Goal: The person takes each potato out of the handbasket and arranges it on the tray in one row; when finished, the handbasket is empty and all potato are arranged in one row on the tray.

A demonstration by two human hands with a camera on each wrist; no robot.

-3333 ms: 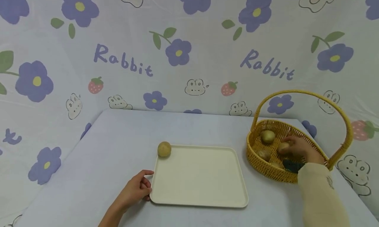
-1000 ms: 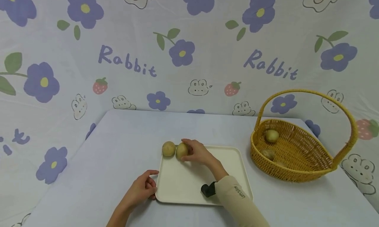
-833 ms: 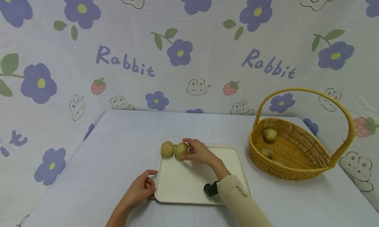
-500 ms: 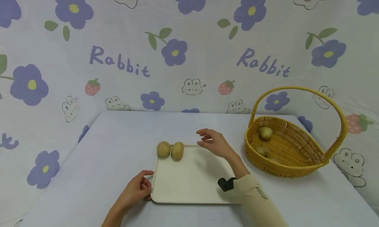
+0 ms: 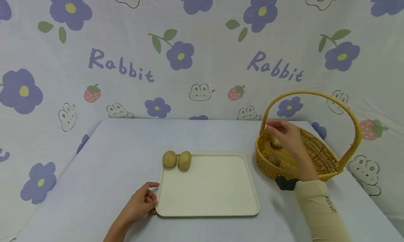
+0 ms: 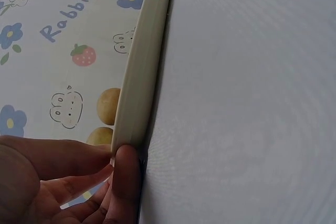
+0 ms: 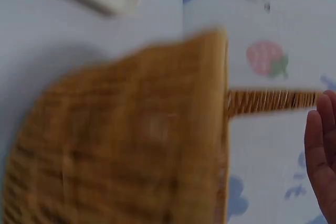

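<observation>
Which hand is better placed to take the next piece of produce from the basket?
Probably the right hand: it hovers at the basket, holding nothing. The left hand grips the tray at its edge farthest from the basket.

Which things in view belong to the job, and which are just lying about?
Likely the job:
left hand, touching the tray
two potatoes on it
right hand, at the basket
vegetables inside

Likely just setting:
patterned backdrop
white table

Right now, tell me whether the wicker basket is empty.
Not empty: in the head view, the wicker basket holds a pale potato, partly hidden by the right hand, and a darker potato nearer the camera.
</observation>
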